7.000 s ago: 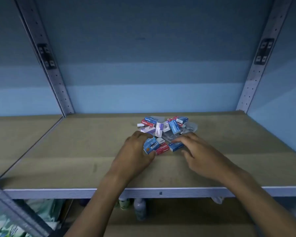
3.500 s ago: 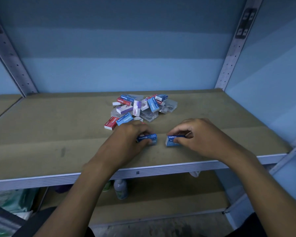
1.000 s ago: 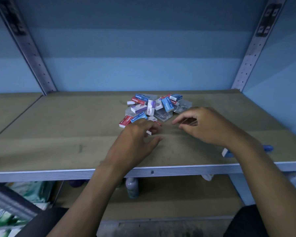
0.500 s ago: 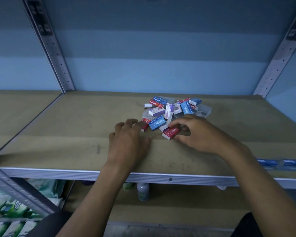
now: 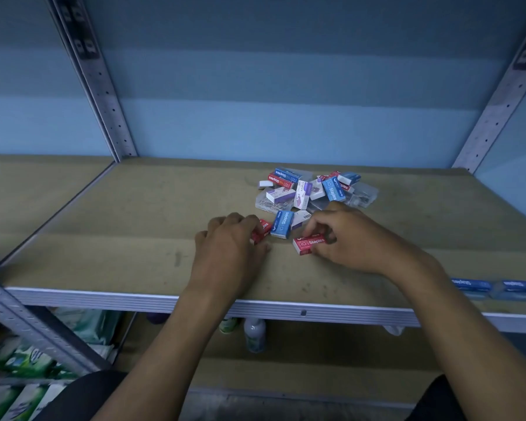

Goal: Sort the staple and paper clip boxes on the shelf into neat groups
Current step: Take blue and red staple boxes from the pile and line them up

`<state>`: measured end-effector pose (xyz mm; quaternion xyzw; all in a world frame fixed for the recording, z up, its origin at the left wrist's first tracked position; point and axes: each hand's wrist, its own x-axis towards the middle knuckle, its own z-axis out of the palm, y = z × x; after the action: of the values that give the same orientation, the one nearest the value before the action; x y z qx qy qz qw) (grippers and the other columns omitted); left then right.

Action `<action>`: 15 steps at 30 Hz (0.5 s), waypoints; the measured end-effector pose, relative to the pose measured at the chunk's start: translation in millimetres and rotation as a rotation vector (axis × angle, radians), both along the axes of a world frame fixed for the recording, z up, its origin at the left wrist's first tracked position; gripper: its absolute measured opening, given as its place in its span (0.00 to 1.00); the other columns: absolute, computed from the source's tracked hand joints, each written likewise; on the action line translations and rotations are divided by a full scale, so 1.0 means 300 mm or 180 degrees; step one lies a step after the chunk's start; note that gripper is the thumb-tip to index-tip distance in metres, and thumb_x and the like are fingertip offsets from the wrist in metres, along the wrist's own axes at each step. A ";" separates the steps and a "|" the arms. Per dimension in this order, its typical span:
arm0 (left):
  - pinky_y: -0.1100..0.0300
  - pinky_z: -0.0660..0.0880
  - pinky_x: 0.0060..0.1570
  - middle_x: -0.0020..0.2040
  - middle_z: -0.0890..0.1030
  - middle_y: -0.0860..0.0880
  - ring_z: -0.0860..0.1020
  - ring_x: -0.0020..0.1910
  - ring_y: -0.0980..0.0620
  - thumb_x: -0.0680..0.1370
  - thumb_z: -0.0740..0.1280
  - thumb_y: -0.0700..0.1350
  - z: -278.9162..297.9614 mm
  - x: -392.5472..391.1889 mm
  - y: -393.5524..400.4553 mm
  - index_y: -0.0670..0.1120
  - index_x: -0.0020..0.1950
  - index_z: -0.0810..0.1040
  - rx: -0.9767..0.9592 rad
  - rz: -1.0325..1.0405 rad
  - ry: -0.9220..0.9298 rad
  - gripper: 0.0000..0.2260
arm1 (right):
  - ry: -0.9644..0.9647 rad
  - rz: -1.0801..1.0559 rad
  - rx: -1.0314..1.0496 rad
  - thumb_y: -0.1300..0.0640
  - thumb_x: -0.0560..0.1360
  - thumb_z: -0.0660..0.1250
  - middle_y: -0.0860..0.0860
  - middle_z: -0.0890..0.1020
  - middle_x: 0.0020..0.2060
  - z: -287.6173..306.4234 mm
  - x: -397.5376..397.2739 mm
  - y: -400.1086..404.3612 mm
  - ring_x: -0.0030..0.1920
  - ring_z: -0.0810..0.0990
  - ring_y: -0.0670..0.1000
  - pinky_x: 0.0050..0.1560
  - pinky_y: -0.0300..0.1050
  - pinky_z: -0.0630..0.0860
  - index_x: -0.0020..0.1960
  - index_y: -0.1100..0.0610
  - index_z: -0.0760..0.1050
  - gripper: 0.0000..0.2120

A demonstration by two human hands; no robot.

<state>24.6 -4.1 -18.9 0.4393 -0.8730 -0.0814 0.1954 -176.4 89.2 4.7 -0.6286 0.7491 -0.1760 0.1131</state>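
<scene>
A mixed heap of small boxes (image 5: 312,189) lies mid-shelf: blue, red and purple-white staple boxes over clear paper clip cases. My left hand (image 5: 228,253) grips a red staple box (image 5: 262,230) at the heap's near edge. My right hand (image 5: 356,238) pinches another red staple box (image 5: 308,244) flat on the board. A blue staple box (image 5: 282,224) lies between them. Two blue staple boxes (image 5: 495,288) sit side by side at the shelf's front right edge.
The brown shelf board (image 5: 134,232) has a metal front lip (image 5: 286,308). Perforated uprights (image 5: 104,95) stand at back left and back right. Bottles (image 5: 254,334) and green packs (image 5: 28,363) fill the lower shelf.
Two blue boxes were carried to the front right edge and left there. Both hands came back to the heap; each has now closed on a red box and drawn it slightly forward.
</scene>
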 end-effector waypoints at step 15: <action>0.59 0.73 0.48 0.48 0.75 0.54 0.75 0.46 0.52 0.67 0.77 0.45 -0.013 0.027 -0.005 0.55 0.55 0.80 -0.0058 -0.0726 0.0542 0.18 | -0.0193 -0.0023 0.0031 0.59 0.70 0.78 0.41 0.71 0.45 0.021 0.022 0.037 0.44 0.72 0.39 0.40 0.31 0.64 0.51 0.43 0.80 0.15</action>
<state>32.7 -5.7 -22.7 0.3270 -0.8983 -0.1321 0.2622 -169.8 100.4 10.9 -0.6198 0.7484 -0.1916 0.1381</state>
